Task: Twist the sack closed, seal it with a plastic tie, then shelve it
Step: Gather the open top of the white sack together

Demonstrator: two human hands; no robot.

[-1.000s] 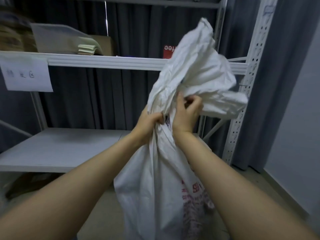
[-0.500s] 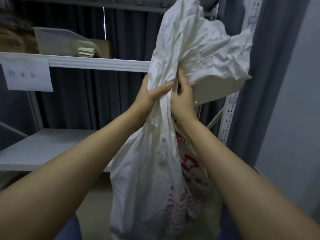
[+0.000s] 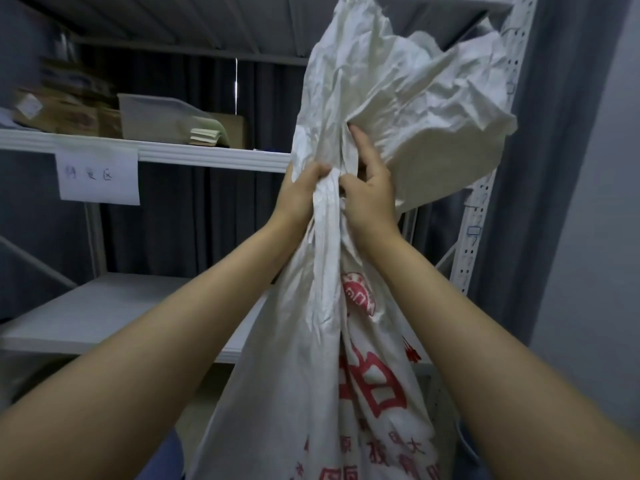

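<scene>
Before white metal shelving [image 3: 214, 157], left hand [image 3: 301, 195] and right hand [image 3: 370, 199] clench the crumpled white woven sack [image 3: 311, 358] at its gathered neck; soft, probably slippery, best gripped there.

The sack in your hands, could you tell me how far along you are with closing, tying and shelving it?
Done: the sack has its mouth gathered into a neck. In hand: the left hand and right hand both grip that neck, with the loose top flaring open above, so the twist looks unfinished. Left: no plastic tie is in view, and the sack hangs in front of the lower shelf, not on it.
</scene>
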